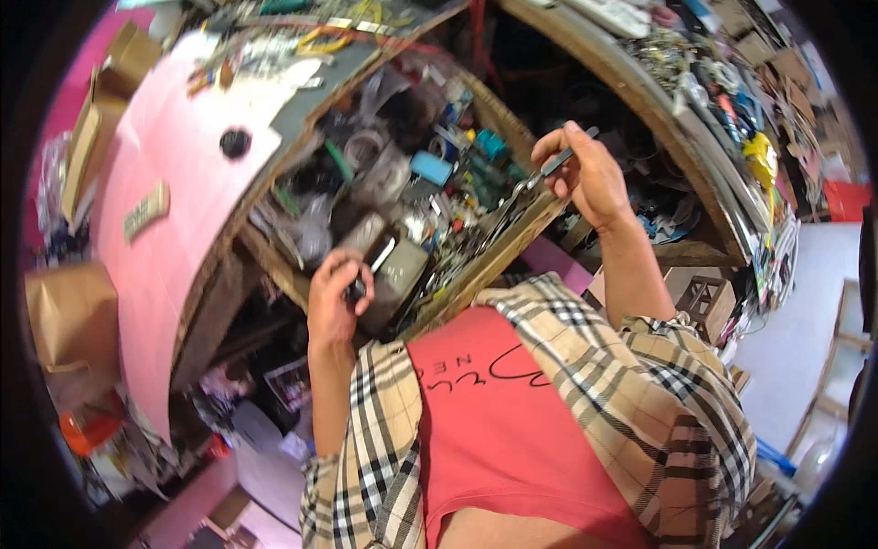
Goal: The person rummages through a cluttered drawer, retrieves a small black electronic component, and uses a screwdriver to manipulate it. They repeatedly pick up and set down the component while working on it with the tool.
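Note:
My right hand [596,183] is over the right edge of an open wooden drawer [512,240]. Its thumb and fingers pinch a slim grey metal tool [560,162], whose exact kind I cannot make out. At the drawer's front left, my left hand [331,297] is curled around a small dark object [354,292], mostly hidden by the fingers. A bright, narrow piece [383,253] shows just past those fingers; whether it belongs to the held object I cannot tell. Small parts and tools fill the drawer, among them a light-blue block [431,168] and a roll of clear tape [364,147].
A pink-covered tabletop [174,183] to the left carries a black round piece [235,142], a tan block [146,211] and yellow-handled pliers [322,41]. Cables and tools crowd the right tabletop, near a yellow item [760,159]. A cardboard box [73,316] stands far left.

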